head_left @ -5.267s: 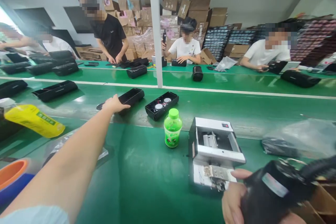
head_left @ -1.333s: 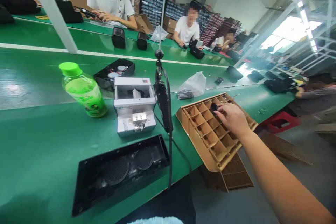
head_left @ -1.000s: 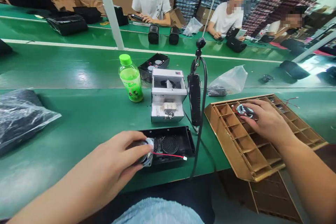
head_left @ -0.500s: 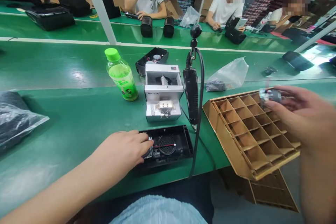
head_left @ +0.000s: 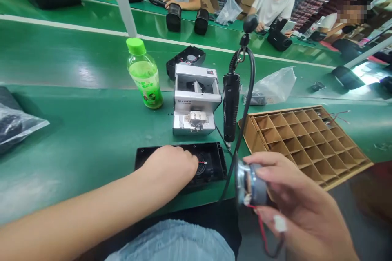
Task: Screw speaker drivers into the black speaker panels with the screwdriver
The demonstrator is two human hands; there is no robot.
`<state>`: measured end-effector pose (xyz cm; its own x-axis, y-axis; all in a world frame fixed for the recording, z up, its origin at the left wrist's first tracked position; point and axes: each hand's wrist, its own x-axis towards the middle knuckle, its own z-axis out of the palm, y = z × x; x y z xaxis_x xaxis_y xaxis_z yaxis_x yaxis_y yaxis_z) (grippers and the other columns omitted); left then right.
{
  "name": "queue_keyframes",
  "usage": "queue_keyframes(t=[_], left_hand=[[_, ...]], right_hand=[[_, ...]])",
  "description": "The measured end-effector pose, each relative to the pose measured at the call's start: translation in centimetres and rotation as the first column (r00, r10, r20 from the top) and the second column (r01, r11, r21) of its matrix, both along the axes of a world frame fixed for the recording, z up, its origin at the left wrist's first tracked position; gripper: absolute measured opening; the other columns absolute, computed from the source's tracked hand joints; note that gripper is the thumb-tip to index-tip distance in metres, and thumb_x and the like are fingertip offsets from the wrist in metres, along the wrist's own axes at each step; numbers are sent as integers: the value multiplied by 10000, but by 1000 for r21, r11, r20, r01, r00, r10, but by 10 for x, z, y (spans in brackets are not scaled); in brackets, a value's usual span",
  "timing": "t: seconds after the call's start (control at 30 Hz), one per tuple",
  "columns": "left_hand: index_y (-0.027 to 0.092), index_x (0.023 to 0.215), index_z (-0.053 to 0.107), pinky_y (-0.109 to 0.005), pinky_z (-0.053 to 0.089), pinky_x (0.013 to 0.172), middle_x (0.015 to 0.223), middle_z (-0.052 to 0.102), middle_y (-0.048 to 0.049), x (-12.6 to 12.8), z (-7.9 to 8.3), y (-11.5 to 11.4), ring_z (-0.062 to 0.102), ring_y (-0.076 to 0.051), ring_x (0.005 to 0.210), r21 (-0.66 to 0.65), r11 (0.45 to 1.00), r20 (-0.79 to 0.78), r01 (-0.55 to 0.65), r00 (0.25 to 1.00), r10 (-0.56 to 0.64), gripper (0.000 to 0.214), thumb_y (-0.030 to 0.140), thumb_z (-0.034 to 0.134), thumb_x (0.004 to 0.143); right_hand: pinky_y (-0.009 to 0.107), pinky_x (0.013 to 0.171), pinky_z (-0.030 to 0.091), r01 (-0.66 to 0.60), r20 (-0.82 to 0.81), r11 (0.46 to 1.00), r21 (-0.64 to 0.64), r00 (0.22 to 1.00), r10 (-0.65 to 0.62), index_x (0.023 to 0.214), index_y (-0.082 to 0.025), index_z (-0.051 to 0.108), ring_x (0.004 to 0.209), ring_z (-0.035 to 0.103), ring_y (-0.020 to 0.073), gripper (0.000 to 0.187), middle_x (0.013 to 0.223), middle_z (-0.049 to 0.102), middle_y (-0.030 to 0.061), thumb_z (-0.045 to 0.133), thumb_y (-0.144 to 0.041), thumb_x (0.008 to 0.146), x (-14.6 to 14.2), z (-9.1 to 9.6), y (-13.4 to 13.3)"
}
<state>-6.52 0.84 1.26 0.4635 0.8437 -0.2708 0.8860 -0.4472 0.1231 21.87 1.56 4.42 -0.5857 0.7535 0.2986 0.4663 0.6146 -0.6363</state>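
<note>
My left hand (head_left: 171, 167) lies inside the black plastic speaker housing (head_left: 216, 163) at the near edge of the green bench, fingers curled down over a speaker driver seated there; a red wire shows at its fingertips. My right hand (head_left: 294, 208) is closed round a second round speaker driver (head_left: 249, 185) with a red wire and white plug hanging below, held up just right of the housing. A brown cardboard divider tray (head_left: 306, 138) lies to the right.
Behind the housing stand a grey screw feeder box (head_left: 196, 100), a green drink bottle (head_left: 143, 75) and a hanging electric screwdriver (head_left: 231, 104) with its cable. A plastic bag (head_left: 272, 85) lies further right. Another open housing (head_left: 185, 57) sits on the belt. Other people work across it.
My right hand lifted a driver out of the cardboard tray and brought it left and down toward the housing. My left hand has set its driver into the housing and stays on it.
</note>
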Motion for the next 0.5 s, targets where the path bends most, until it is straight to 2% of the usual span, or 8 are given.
queue_keyframes(t=[0.03, 0.1, 0.2, 0.23, 0.3, 0.4, 0.5], left_hand=[[161, 875, 766, -360, 535, 587, 766, 787, -78, 5, -2, 4, 762, -293, 679, -3, 1000, 21, -8, 1000, 8, 191, -24, 723, 858], [170, 920, 763, -342, 525, 582, 791, 795, -68, 6, -5, 7, 764, -278, 686, -3, 1000, 71, -27, 997, 27, 183, -2, 708, 887], [211, 1157, 760, -313, 544, 650, 982, 827, -46, -12, -6, -2, 790, -238, 815, 25, 997, 150, -73, 986, 69, 283, 43, 654, 956], [229, 1176, 763, -309, 550, 673, 1008, 822, -36, -20, -7, -7, 789, -227, 845, 31, 995, 169, -97, 981, 90, 308, 46, 641, 961], [247, 1086, 795, -318, 560, 710, 979, 801, -23, -35, -8, -18, 772, -223, 872, 46, 990, 205, -137, 971, 125, 290, 46, 630, 957], [256, 969, 820, -352, 569, 711, 967, 784, -30, -51, -15, -33, 736, -244, 877, 92, 983, 239, -158, 962, 132, 297, 31, 628, 946], [276, 1055, 841, -375, 590, 727, 1146, 795, -55, -58, -20, -41, 734, -265, 931, 146, 978, 233, -150, 966, 113, 336, 25, 671, 911]], right_hand=[[477, 758, 741, -32, -27, 999, -37, 999, 31, 1450, -503, 580, 1138, 810, 346, 557, 1371, 739, 86, 661, -265, 954, -7, -1, 0], [460, 882, 747, -91, -23, 996, -27, 996, 90, 1428, -443, 611, 1180, 800, 317, 589, 1359, 747, 78, 724, -187, 910, -19, -3, 3], [413, 977, 732, -172, 120, 981, 95, 980, 160, 1464, -349, 570, 1178, 806, 264, 564, 1347, 770, 86, 707, -178, 944, -37, -5, 10], [405, 986, 729, -195, 170, 975, 110, 970, 175, 1464, -330, 563, 1192, 805, 256, 532, 1367, 773, 88, 687, -184, 967, -42, -5, 13], [416, 1013, 723, -237, 274, 964, 117, 941, 198, 1474, -305, 552, 1251, 794, 255, 474, 1437, 763, 91, 632, -190, 1021, -51, -6, 19], [494, 989, 729, -277, 449, 959, 57, 865, 223, 1485, -269, 554, 1266, 793, 289, 404, 1479, 750, 101, 564, -231, 1083, -66, -7, 26], [543, 849, 730, -264, 602, 964, -19, 767, 222, 1418, -239, 608, 1121, 822, 326, 334, 1343, 785, 110, 566, -325, 1098, -80, -9, 32]])
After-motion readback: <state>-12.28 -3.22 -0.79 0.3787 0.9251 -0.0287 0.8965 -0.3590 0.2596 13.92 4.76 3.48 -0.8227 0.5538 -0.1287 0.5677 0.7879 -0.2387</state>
